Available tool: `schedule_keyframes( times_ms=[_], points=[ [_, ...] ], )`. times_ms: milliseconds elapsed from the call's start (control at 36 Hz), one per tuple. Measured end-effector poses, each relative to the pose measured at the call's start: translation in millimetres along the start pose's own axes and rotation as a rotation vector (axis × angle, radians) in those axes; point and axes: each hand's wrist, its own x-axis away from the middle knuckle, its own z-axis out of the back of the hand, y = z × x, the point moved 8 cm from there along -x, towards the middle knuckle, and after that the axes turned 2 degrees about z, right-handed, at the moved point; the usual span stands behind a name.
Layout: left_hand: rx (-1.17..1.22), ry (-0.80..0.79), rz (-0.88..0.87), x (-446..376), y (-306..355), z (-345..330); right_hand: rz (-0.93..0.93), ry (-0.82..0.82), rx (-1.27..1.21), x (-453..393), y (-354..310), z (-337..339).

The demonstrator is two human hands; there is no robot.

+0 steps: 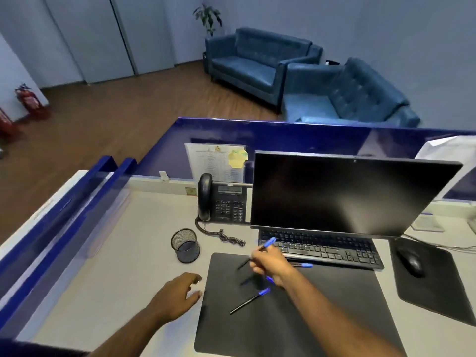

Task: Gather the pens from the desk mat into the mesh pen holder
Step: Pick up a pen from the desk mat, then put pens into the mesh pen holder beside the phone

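Note:
A black desk mat [322, 310] lies on the desk in front of the keyboard. My right hand [270, 264] hovers over the mat's far part, shut on a blue-capped pen [268, 242] lifted off the mat, cap pointing up and away. Another blue-capped pen [249, 300] lies on the mat just below that hand. A third pen [304, 265] lies at the mat's far edge by the keyboard. A further pen [248, 279] lies partly hidden under my right hand. The black mesh pen holder [185, 245] stands upright left of the mat. My left hand [177, 295] rests open beside the mat's left edge.
A desk phone [221, 199] with a coiled cord sits behind the holder. A dark monitor [345, 194] and keyboard [322, 248] stand behind the mat. A mouse [410, 261] rests on its pad at the right. Blue partition walls border the desk.

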Motion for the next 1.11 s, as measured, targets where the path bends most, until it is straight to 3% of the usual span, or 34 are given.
schedule_keyframes(
  times_ms=[139, 333, 528, 667, 806, 1056, 1111],
  points=[
    [0.007, -0.052, 0.019, 0, -21, 14, 0.015, -0.146, -0.148, -32, -56, -90],
    [-0.003, -0.096, -0.009, -2, -49, 16, 0.093, -0.135, 0.261, -68, -78, -155],
    [-0.046, -0.144, -0.028, -21, -37, 5, 0.129, -0.174, 0.344, -72, -85, -165],
    [-0.137, -0.121, -0.060, -44, 1, -14, 0.162, -0.145, 0.382, -62, -84, -108],
    [-0.212, -0.094, -0.131, -59, 50, -44, 0.199, -0.071, 0.637, -43, -35, -4],
    [-0.418, -0.078, -0.227, -69, 73, -59, 0.046, 0.120, 0.792, -7, 31, 124],
    [-0.422, -0.081, -0.170, -64, 63, -65, 0.018, 0.124, 0.820, -1, 45, 136]
  ],
)
